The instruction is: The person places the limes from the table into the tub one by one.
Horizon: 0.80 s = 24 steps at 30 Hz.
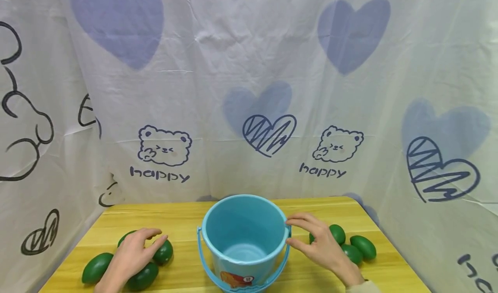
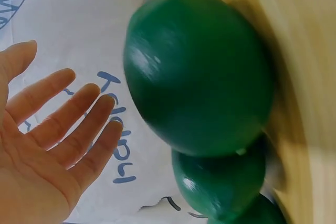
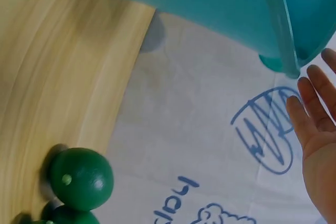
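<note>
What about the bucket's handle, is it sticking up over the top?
No, the head view shows the handle hanging down across the front of the bucket.

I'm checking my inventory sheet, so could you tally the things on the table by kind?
Blue bucket: 1
Green fruits: 8 (4 on each side of the bucket)
Total: 9 visible; the left hand and right hand partly cover some fruits, so more could be hidden.
</note>
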Tool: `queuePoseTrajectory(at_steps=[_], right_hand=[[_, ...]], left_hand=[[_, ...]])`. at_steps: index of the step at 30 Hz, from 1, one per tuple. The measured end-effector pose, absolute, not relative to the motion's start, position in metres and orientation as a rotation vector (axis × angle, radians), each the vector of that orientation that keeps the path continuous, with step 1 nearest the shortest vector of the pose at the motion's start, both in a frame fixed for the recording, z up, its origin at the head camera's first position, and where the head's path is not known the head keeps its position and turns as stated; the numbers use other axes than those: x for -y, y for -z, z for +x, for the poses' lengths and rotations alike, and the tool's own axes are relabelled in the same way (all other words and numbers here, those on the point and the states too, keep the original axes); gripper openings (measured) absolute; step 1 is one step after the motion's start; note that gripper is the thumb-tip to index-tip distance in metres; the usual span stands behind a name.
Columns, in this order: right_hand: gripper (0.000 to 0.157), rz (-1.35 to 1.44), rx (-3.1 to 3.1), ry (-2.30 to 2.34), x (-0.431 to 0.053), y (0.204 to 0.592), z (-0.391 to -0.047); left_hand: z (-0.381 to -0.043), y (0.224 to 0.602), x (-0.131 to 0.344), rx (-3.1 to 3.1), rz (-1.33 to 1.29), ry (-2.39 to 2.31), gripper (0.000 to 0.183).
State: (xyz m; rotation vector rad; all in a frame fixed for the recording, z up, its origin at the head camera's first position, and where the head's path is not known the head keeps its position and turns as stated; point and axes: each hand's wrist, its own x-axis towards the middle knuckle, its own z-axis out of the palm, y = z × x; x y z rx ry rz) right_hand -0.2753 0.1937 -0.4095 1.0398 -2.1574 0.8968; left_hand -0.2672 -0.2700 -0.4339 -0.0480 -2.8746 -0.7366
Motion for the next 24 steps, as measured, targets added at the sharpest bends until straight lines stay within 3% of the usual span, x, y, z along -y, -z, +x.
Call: queuePoseTrajectory(at_steps=[10, 24], right_hand=[[0.038, 1.328, 1.993, -0.981, -0.174, 0.381, -0.251], [0.039, 1.354, 1.960, -0.923, -0.178, 0.406, -0.271]], left_hand=[[-0.259, 0.442, 0.285, 2.895, -0.072, 0.769, 0.055], [-0.238, 0.449, 0.294, 2.960, -0.163, 0.641, 0.040]])
